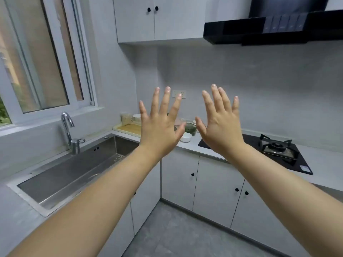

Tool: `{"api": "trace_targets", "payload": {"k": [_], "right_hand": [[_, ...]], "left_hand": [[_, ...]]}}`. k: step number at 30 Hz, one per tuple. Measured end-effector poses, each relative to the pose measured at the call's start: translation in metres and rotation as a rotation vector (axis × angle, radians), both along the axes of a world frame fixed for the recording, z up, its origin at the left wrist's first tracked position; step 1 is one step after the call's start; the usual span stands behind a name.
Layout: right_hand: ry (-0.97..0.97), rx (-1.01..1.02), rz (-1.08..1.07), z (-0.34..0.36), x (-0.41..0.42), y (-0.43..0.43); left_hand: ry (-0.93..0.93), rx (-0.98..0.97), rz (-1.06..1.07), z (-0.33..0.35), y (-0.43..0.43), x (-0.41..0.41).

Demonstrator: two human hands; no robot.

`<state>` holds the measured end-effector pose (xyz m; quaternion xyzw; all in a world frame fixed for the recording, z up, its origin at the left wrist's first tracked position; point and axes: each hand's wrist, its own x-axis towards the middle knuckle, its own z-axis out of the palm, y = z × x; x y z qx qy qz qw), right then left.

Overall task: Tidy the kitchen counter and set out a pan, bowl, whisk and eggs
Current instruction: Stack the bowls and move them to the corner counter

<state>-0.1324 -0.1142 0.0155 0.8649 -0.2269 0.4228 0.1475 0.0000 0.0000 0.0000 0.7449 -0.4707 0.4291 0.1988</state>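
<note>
White bowl (186,137) sits near the front edge of the desk (193,142), by its far corner. A glass bowl (191,127) holding something green stands just behind it. A wooden board (129,129) lies further left, beside the sink (74,169). Left hand (160,125) and right hand (219,127) are raised in the air before the corner, fingers spread and straight, holding nothing.

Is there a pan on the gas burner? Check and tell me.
No, the gas burner on the black hob carries nothing on its grate.
</note>
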Motion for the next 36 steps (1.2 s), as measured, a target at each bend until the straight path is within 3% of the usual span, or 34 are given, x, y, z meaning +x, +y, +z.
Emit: {"api": "trace_targets", "payload": {"k": [10,24,36], "right_hand": [[0.041,0.033,-0.031,-0.046,0.047,-0.11],[0.214,0.159,-0.009,-0.09,0.181,-0.353],[0.367,0.272,-0.003,-0.159,0.337,-0.477]], "left_hand": [[0.041,0.122,0.002,-0.038,-0.109,0.049],[0.172,0.239,0.111,-0.078,-0.336,0.181],[0.31,0.453,0.056,-0.153,-0.462,0.345]]}}
